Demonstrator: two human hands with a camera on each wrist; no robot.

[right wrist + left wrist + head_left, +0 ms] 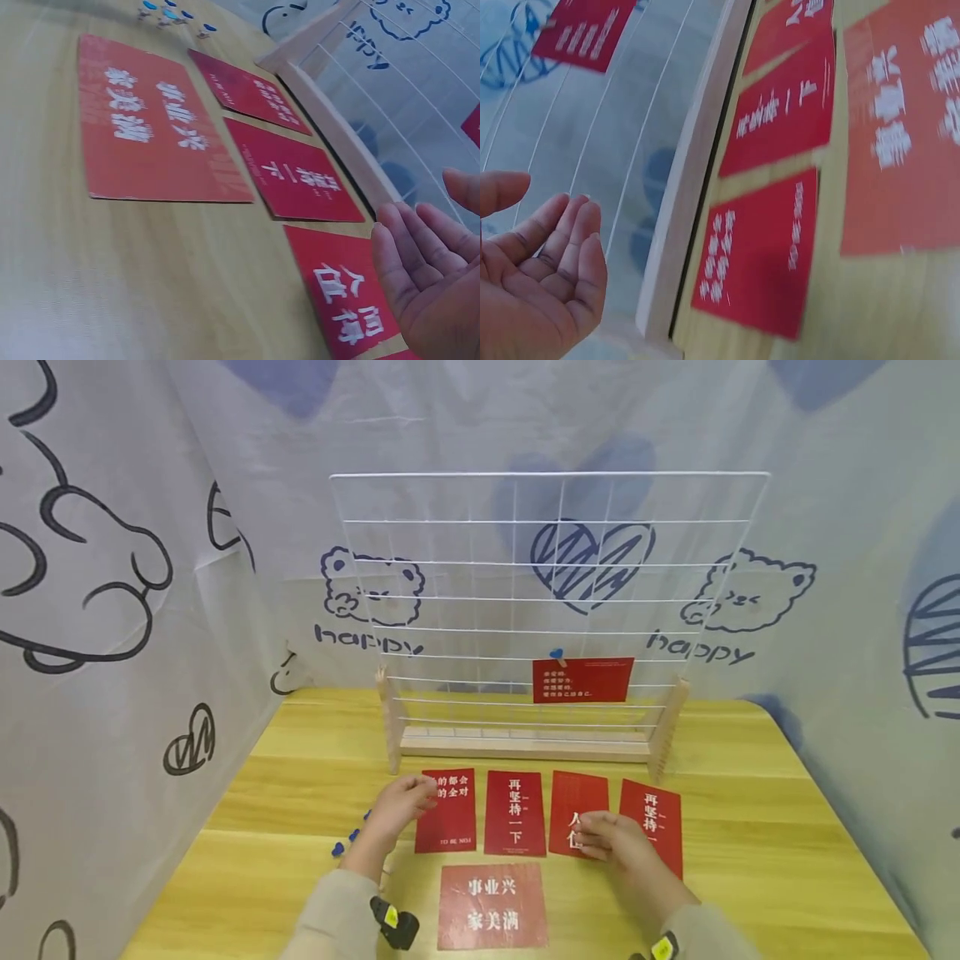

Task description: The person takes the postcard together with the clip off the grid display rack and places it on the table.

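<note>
My left hand (401, 810) hovers over the upper left of the leftmost red card (454, 828), fingers loosely bent and holding nothing. In the left wrist view its palm (532, 289) faces up with thumb and fingers apart. My right hand (630, 847) is above the third red card (579, 797), hiding part of its white lettering; the right wrist view shows nothing in its grasp. Between them lies another red card (525, 814), and a fourth (667, 818) is at the right. A lighter red card (492, 904) lies sideways nearer me.
Behind the row stands a white wire grid (551, 562) on a wooden base (525, 747). One red card (611, 677) hangs on it from a blue clip (557, 653). Several blue clips (354, 835) lie left of my left hand on the yellow wood-grain table (270, 793).
</note>
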